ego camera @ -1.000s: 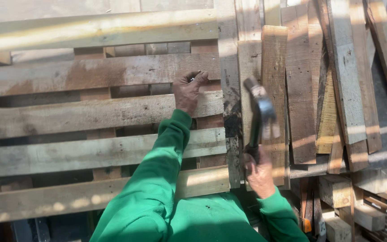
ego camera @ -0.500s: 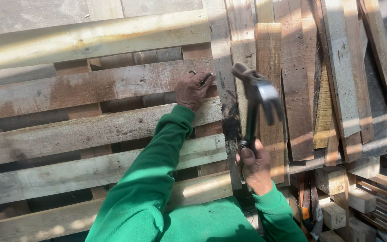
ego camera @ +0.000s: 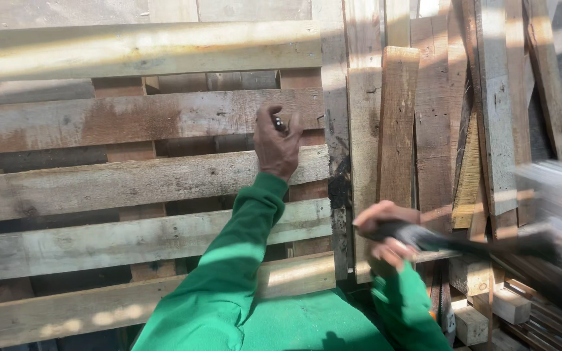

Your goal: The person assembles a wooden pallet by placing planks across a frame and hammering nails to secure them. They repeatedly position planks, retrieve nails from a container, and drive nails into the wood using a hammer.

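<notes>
A weathered wooden pallet [ego camera: 138, 120] stands upright in front of me, its slats running left to right. My left hand [ego camera: 276, 143] in a green sleeve rests on a slat near the pallet's right end, fingers pinched on a small dark nail-like piece [ego camera: 281, 123]. My right hand [ego camera: 385, 235] grips the dark handle of a hammer [ego camera: 463, 244], which stretches out to the right, blurred with motion. The hammer's head is lost in the blur at the right edge.
Loose planks [ego camera: 398, 130] lean upright against each other to the right of the pallet. Short wood offcuts [ego camera: 489, 305] lie piled at the lower right. A wall of boards stands behind everything.
The hammer has swung from upright next to the pallet's right post down and out to the right. My left hand stays on the same slat.
</notes>
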